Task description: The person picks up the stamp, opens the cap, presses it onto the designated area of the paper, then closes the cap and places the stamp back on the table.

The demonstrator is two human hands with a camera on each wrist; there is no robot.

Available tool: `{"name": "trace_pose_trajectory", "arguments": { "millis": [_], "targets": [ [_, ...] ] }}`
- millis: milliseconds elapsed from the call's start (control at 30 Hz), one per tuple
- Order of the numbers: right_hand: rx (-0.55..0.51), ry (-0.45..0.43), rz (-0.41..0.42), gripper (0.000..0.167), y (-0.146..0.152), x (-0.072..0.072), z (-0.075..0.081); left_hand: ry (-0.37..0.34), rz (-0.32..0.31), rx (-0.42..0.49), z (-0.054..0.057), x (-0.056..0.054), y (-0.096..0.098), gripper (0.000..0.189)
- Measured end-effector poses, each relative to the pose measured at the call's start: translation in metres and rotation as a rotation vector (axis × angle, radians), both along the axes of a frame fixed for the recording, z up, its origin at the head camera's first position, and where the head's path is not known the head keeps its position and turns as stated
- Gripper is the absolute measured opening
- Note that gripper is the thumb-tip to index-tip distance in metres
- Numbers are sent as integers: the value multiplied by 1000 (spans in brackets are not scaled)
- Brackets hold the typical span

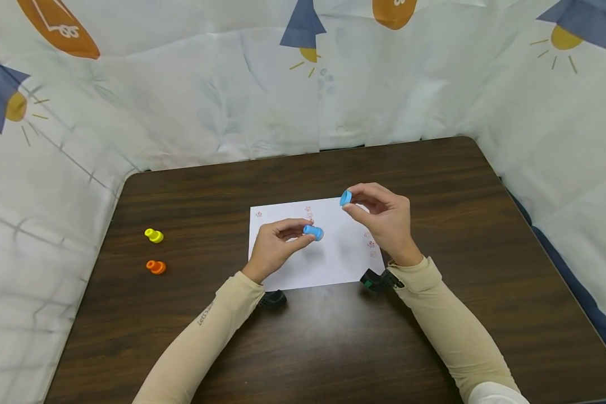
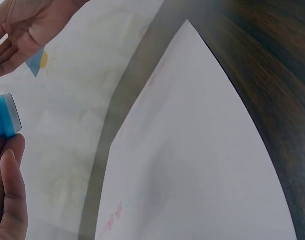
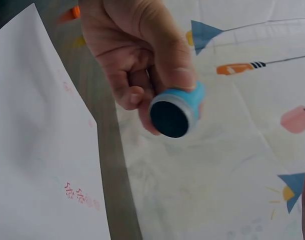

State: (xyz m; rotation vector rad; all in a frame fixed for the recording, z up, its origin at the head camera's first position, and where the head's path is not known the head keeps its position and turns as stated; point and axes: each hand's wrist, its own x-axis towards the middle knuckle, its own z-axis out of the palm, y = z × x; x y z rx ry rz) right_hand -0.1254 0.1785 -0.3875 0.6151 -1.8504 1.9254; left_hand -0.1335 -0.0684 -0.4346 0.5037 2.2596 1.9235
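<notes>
My left hand (image 1: 275,247) pinches a small blue stamp (image 1: 313,232) between thumb and fingers, above a white sheet of paper (image 1: 328,269). Its dark round end faces the camera in the right wrist view, where the stamp (image 3: 170,120) looks uncapped. Higher and to the right, my right hand (image 1: 382,220) pinches a blue cap (image 1: 345,197), apart from the stamp. Faint red prints mark the sheet near its edges. In the left wrist view, only part of the stamp (image 2: 10,116) shows at the left edge.
A yellow stamp (image 1: 154,235) and an orange stamp (image 1: 156,267) lie on the dark wooden table (image 1: 202,202) to the left of the paper. A printed white curtain (image 1: 192,101) hangs behind the table and along its sides.
</notes>
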Motion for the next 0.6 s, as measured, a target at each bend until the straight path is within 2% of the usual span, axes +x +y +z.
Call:
{"name": "trace_pose_trajectory", "arguments": {
  "millis": [233,600],
  "targets": [
    [-4,0,-16,30,4,0,3,-1,-5,-103,-6,0,-4,33],
    [-3,-18,-46,30,7,-1,4,22,-38,-204,-14,-2,-9,33]
  ]
}}
